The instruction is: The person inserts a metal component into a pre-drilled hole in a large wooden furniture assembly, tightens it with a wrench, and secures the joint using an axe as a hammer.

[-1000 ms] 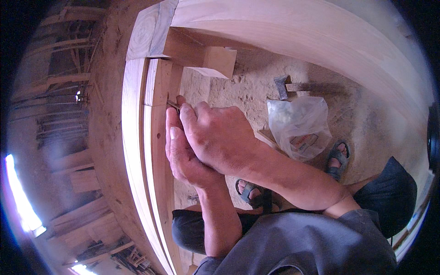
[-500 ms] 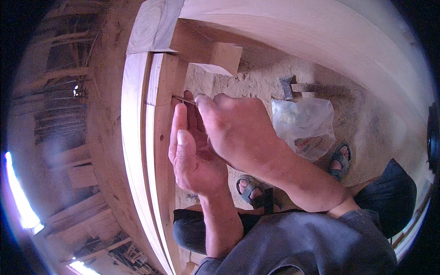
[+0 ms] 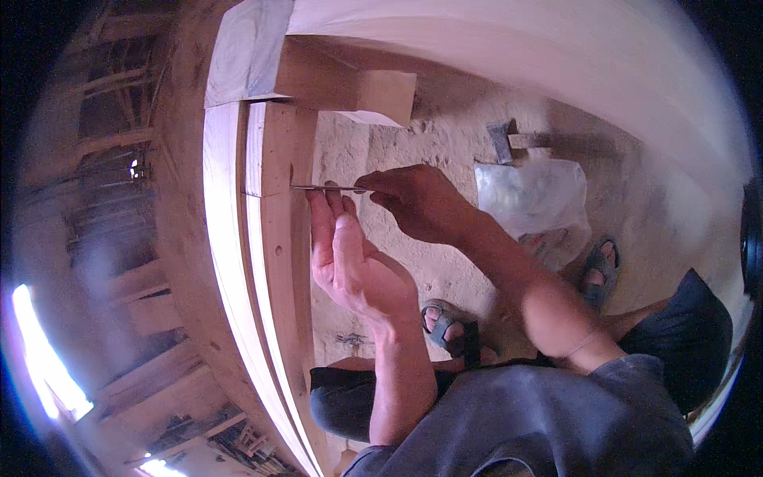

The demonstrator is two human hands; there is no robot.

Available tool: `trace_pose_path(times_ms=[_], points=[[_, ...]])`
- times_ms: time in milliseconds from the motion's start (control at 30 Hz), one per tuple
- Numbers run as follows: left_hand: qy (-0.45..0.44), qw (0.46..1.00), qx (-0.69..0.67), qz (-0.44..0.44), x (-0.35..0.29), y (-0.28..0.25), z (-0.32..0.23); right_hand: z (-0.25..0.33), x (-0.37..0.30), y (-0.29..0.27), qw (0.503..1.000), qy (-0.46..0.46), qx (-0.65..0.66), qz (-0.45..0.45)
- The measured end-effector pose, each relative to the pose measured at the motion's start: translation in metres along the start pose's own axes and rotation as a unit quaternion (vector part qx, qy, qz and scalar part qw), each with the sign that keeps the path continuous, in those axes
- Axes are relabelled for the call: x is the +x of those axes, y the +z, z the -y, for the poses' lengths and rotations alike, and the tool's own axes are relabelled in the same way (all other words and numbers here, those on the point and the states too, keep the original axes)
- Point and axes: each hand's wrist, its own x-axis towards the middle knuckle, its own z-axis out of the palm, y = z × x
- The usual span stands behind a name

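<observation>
My right hand (image 3: pixel 417 203) pinches the end of a long thin metal nail (image 3: pixel 326 188). Its tip rests against the side of a pale upright wooden plank (image 3: pixel 278 230). My left hand (image 3: pixel 350 262) lies flat just below the nail, fingers pointing up along the plank's edge, palm open and holding nothing. The plank belongs to a stack of curved light-coloured boards (image 3: pixel 226 238) that run from top to bottom on the left.
A short wooden block (image 3: pixel 350 91) crosses the top of the plank. On the sandy ground lie a hammer (image 3: pixel 509 141) and a clear plastic bag (image 3: pixel 536 199). My sandalled feet (image 3: pixel 449 322) stand below. A broad pale curved board (image 3: pixel 556 56) arcs across the upper right.
My right hand has drawn back to the right, off my left hand, and the nail now shows between its fingers and the plank. My left hand has flattened below it.
</observation>
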Motion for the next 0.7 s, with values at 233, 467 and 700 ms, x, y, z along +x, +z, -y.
trace_pose_path(times_ms=[233, 467, 700], points=[[0.021, 0.997, -0.032, 0.060, -0.017, 0.010, -0.005, 0.033, -0.012, -0.035, 0.996, 0.082, -0.035, -0.013], [0.010, 0.996, -0.031, 0.082, -0.015, 0.005, -0.009, 0.056, -0.011, -0.044, 0.979, -0.091, -0.129, -0.129], [-0.043, 0.991, -0.035, 0.122, -0.003, -0.017, -0.025, 0.107, -0.004, -0.020, 0.948, -0.136, -0.236, -0.166]])
